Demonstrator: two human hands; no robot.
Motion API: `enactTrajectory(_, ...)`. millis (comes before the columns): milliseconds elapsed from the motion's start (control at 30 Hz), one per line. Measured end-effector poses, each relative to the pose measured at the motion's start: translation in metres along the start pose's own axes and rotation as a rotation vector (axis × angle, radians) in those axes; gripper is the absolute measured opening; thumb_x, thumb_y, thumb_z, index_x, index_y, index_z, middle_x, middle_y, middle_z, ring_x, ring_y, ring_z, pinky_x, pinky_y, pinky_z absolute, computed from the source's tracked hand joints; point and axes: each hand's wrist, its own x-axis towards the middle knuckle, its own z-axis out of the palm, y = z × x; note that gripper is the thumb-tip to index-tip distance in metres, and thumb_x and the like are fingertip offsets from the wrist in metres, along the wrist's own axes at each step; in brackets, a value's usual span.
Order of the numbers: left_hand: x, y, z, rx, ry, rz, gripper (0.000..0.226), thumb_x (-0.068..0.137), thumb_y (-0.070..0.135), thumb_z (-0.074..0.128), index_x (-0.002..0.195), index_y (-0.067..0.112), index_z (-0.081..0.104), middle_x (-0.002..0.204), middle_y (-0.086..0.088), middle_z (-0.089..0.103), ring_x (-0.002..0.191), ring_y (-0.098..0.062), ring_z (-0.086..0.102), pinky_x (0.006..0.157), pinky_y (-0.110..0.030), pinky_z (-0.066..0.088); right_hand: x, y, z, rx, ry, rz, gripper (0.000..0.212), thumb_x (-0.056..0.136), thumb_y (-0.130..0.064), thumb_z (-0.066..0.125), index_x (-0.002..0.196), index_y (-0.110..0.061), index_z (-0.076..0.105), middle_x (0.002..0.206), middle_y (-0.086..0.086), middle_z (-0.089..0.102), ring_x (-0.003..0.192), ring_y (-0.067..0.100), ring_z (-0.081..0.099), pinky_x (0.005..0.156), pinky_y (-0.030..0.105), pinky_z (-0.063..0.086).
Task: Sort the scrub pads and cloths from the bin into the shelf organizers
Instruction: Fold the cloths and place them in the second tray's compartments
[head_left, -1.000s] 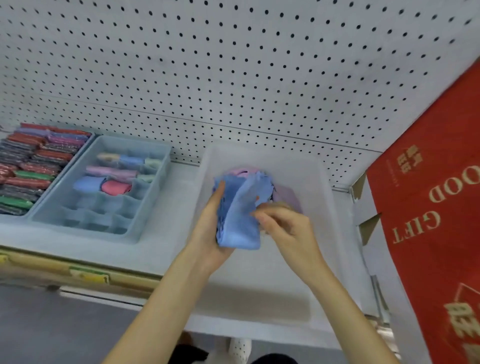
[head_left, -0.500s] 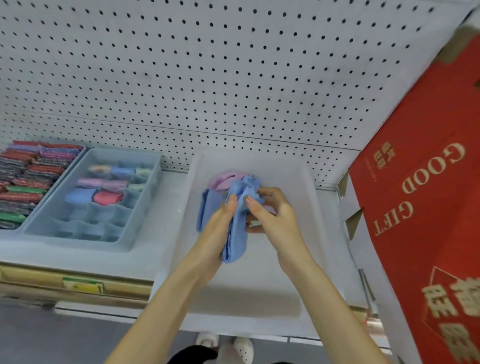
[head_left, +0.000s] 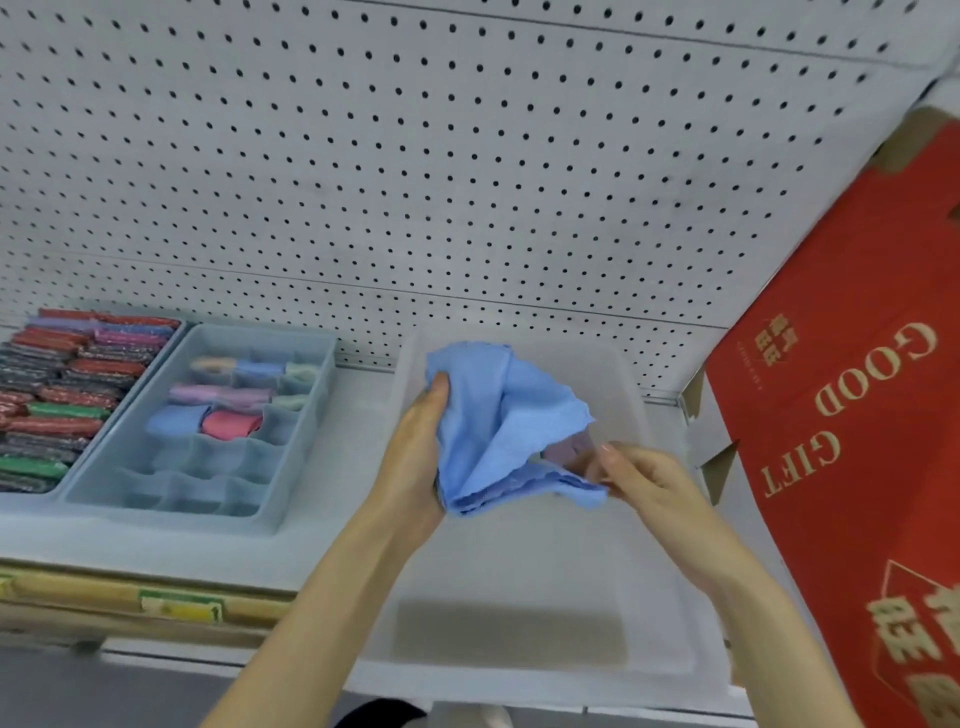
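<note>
A light blue cloth (head_left: 511, 415) is held over the translucent white bin (head_left: 519, 639) on the shelf. My left hand (head_left: 418, 452) grips the cloth's left side with the thumb on top. My right hand (head_left: 636, 480) pinches its lower right corner. A purple cloth (head_left: 569, 451) shows in the bin behind the blue one. To the left stands a grey-blue divided organizer (head_left: 291, 462) with several folded cloths in its far cells. Further left, a tray of scrub pads (head_left: 57, 395) is packed with red, green and dark pads.
A white pegboard wall (head_left: 415, 182) backs the shelf. A red gift box (head_left: 857, 441) leans close against the bin's right side. The shelf's front edge (head_left: 156, 597) carries a yellow price label.
The blue cloth was bunched between both hands; now my right hand has pulled a corner out to the right and the cloth is spread wider. The view has shifted slightly.
</note>
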Motion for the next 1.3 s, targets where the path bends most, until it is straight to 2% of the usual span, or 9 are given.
enactTrajectory(100,0.003,0.014,0.006,0.053,-0.045,0.118,0.04,0.101,0.04,0.03,0.105,0.021,0.065,0.098,0.0,0.074,0.09,-0.013,0.071,0.069,-0.026,0.058,0.01,-0.016,0.01,-0.087,0.214,-0.098,0.015,0.092,-0.016,0.059,0.081,-0.007,0.063,0.077,0.001,0.067,0.069,0.011,0.059,0.062,0.009,0.042)
enactTrajectory(233,-0.001,0.024,0.019,0.088,-0.11,0.219,0.042,0.101,0.04,0.03,0.106,0.016,0.063,0.087,-0.003,0.075,0.077,-0.016,0.072,0.058,-0.027,0.056,0.016,-0.04,0.046,0.116,0.018,-0.086,0.027,0.082,-0.035,0.068,0.096,-0.018,0.052,0.058,-0.024,0.058,0.053,-0.003,0.053,0.051,0.01,0.041)
enactTrajectory(333,-0.002,0.024,0.02,0.238,-0.089,0.304,0.045,0.098,0.052,0.035,0.108,0.018,0.064,0.099,-0.003,0.073,0.093,-0.015,0.07,0.073,-0.03,0.056,0.02,-0.049,0.066,0.321,0.226,-0.054,0.016,0.087,-0.026,0.066,0.081,-0.021,0.053,0.05,-0.021,0.052,0.045,-0.002,0.048,0.046,0.011,0.035)
enactTrajectory(500,0.012,0.022,0.015,0.573,0.044,0.589,0.024,0.102,0.032,0.037,0.117,0.03,0.055,0.121,0.02,0.06,0.108,0.006,0.056,0.088,-0.011,0.041,0.029,-0.056,0.073,0.334,0.447,-0.088,0.023,0.09,-0.015,0.06,0.068,-0.013,0.059,0.062,-0.003,0.054,0.061,0.014,0.045,0.057,0.029,0.038)
enactTrajectory(633,0.024,0.025,0.013,0.764,0.348,0.77,0.018,0.098,0.016,0.048,0.081,0.021,0.051,0.089,0.014,0.041,0.071,-0.002,0.048,0.066,-0.005,0.035,0.029,-0.072,0.073,0.331,0.425,-0.21,0.013,0.085,-0.003,0.064,0.076,-0.013,0.064,0.064,-0.008,0.064,0.06,0.007,0.056,0.058,0.022,0.045)
enactTrajectory(767,0.03,0.039,0.009,0.69,0.485,0.685,0.019,0.085,0.017,0.069,0.07,0.026,0.061,0.068,0.015,0.053,0.06,0.004,0.053,0.06,-0.005,0.037,0.034,-0.073,0.064,0.371,0.466,-0.243,0.019,0.08,0.002,0.069,0.088,-0.014,0.064,0.072,-0.006,0.068,0.065,0.007,0.061,0.058,0.019,0.049)
enactTrajectory(867,0.033,0.046,0.007,0.608,0.487,0.644,0.024,0.079,0.019,0.075,0.066,0.03,0.058,0.063,0.022,0.063,0.062,0.007,0.058,0.06,-0.007,0.041,0.039,-0.07,0.058,0.357,0.549,-0.227,0.013,0.084,-0.005,0.065,0.073,-0.005,0.059,0.059,-0.003,0.056,0.053,0.007,0.046,0.051,0.018,0.041)
enactTrajectory(1100,0.026,0.041,0.036,0.595,0.213,0.634,0.013,0.085,0.015,0.069,0.074,0.018,0.064,0.071,0.016,0.067,0.064,0.003,0.062,0.06,-0.012,0.044,0.047,-0.074,0.066,0.12,0.461,-0.254,0.022,0.094,-0.008,0.053,0.073,-0.008,0.062,0.079,-0.001,0.046,0.061,-0.003,0.046,0.059,0.008,0.038)
enactTrajectory(1300,0.026,0.043,0.047,0.454,0.126,0.552,0.016,0.087,0.01,0.066,0.082,0.025,0.073,0.077,0.009,0.073,0.076,-0.011,0.07,0.071,-0.036,0.057,0.047,-0.079,0.06,0.246,0.67,-0.291,0.016,0.077,-0.007,0.074,0.079,-0.022,0.067,0.073,-0.004,0.069,0.068,0.012,0.066,0.066,0.026,0.054)
